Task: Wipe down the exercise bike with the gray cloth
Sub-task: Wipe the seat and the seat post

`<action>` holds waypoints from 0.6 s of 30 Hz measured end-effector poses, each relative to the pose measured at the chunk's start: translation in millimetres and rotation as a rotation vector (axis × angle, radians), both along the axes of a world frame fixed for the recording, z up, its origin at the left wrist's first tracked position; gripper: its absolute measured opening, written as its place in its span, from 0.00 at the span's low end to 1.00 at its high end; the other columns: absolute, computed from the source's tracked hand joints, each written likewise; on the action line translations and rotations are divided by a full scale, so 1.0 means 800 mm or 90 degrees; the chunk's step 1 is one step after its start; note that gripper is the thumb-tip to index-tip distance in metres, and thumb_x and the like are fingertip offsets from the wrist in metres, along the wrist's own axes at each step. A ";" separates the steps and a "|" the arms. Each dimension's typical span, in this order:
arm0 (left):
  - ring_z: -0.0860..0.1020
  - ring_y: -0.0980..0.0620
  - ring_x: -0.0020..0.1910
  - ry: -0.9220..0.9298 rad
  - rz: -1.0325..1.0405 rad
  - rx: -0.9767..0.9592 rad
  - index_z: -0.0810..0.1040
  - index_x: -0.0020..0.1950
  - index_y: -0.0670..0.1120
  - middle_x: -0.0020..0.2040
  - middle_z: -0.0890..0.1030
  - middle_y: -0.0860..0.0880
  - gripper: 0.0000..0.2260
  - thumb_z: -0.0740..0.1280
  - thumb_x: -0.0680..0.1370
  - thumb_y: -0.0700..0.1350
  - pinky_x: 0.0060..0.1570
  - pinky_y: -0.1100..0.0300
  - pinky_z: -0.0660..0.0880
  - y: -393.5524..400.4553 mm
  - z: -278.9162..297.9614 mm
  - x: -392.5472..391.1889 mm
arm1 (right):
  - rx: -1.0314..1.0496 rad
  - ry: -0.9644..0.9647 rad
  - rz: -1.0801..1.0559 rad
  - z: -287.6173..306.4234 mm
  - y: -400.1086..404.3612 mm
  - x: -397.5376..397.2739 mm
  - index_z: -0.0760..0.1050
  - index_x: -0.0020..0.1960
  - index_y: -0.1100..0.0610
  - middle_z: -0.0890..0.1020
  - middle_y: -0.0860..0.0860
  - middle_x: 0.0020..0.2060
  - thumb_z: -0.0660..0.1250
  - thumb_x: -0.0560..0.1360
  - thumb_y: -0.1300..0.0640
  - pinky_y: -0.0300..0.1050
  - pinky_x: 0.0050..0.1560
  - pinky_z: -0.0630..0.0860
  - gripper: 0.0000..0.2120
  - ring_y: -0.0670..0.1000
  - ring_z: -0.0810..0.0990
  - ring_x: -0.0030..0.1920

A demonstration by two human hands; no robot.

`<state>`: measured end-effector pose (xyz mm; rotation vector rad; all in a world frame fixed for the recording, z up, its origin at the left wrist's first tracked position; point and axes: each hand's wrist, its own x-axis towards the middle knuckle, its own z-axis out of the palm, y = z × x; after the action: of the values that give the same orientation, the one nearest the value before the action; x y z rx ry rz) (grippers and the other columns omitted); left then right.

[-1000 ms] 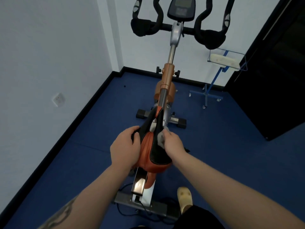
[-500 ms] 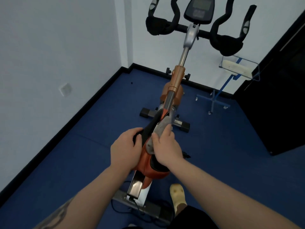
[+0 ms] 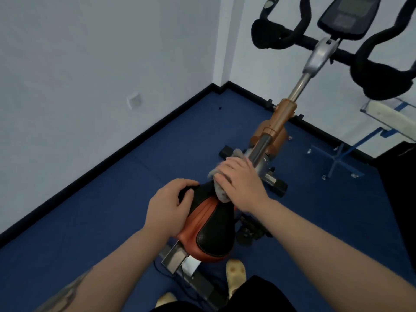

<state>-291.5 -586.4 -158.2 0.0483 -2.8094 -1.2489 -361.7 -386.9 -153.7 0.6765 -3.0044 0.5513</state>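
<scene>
An orange exercise bike (image 3: 279, 124) stands on the blue floor, with black handlebars (image 3: 378, 75) and a console at the top right. Its orange and black saddle (image 3: 209, 228) is just below me. My left hand (image 3: 168, 210) grips the saddle's left side, thumb on top. My right hand (image 3: 240, 183) presses the gray cloth (image 3: 220, 192) onto the saddle's nose, fingers curled over it, close to the silver frame tube (image 3: 261, 147). Most of the cloth is hidden under that hand.
White walls meet in a corner at the back left, with a black skirting and a wall socket (image 3: 134, 101). A blue stand with a clear tray (image 3: 389, 115) is at the right, beside a dark door (image 3: 400, 188). My yellow shoes (image 3: 235, 272) are by the bike's rear foot.
My right hand has slid the cloth forward along the saddle, from its middle to the nose by the frame tube. The left hand stays on the saddle. The view has shifted left.
</scene>
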 end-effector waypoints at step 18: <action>0.51 0.56 0.76 -0.098 0.380 0.113 0.42 0.79 0.60 0.78 0.45 0.63 0.50 0.66 0.65 0.70 0.72 0.46 0.58 0.102 0.007 0.097 | 0.127 -0.081 0.383 0.017 -0.053 -0.026 0.72 0.64 0.45 0.80 0.48 0.59 0.46 0.82 0.42 0.52 0.53 0.74 0.20 0.55 0.79 0.57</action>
<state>-214.0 -504.4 -152.8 0.9456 -2.4791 -1.3577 -382.3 -429.5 -140.1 1.6378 -2.9599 0.3039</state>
